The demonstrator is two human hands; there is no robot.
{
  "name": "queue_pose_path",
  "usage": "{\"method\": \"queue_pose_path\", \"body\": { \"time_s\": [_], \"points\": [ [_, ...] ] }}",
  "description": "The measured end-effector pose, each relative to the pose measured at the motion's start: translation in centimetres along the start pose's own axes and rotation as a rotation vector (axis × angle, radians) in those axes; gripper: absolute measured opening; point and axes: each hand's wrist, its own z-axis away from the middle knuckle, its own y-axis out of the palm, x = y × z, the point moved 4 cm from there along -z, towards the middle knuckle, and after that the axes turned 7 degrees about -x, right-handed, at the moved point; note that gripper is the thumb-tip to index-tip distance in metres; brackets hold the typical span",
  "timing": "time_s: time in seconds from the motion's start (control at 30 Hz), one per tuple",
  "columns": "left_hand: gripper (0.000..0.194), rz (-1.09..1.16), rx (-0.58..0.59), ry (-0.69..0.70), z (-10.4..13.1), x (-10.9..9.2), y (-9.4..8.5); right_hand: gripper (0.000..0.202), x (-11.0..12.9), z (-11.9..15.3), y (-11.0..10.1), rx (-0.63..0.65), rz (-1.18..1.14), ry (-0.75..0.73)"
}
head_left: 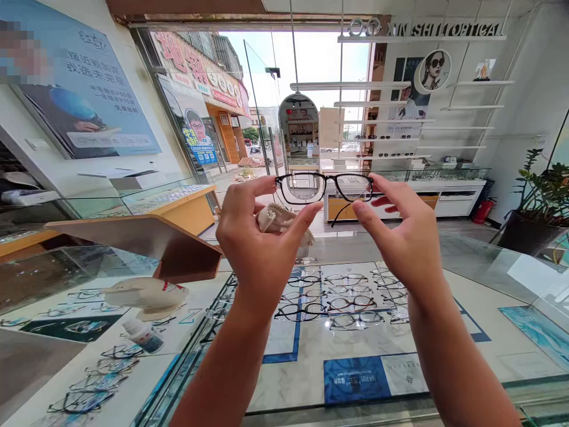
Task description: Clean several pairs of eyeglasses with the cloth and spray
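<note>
The left hand (254, 228) and the right hand (408, 237) are gripping the black-rimmed glasses (329, 177) at both sides, with thumbs and fingers, near the frame's centre, while other spectacles (301, 311) are lying below

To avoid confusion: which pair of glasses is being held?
The black-framed pair, raised between the left hand and right hand; the frames lying in rows below are untouched.

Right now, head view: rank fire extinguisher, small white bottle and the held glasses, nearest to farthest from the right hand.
1. Held glasses: in contact with the right hand, raised above the counter.
2. Small white bottle: on the counter, to the left.
3. Fire extinguisher: across the room, right side, near the wall.
</note>
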Motion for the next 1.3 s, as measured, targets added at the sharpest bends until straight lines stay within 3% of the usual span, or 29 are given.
{"method": "queue_pose_path", "body": {
  "time_s": [0.33, 1.03, 1.3],
  "points": [
    [0.055, 0.034, 0.013, 0.035, -0.2, -0.3, -0.2, 0.058, -0.3, 0.2, 0.5, 0.063, 0.037, 0.033],
    [0.054, -0.009, 0.013, 0.033, -0.3, -0.6, -0.2, 0.053, -0.3, 0.2, 0.5, 0.053, 0.074, 0.033],
    [0.055, 0.032, 0.095, -0.147, -0.2, 0.7, 0.5, 0.049, 0.7, 0.2, -0.3, -0.174, 0.065, -0.126]
  ]
}}
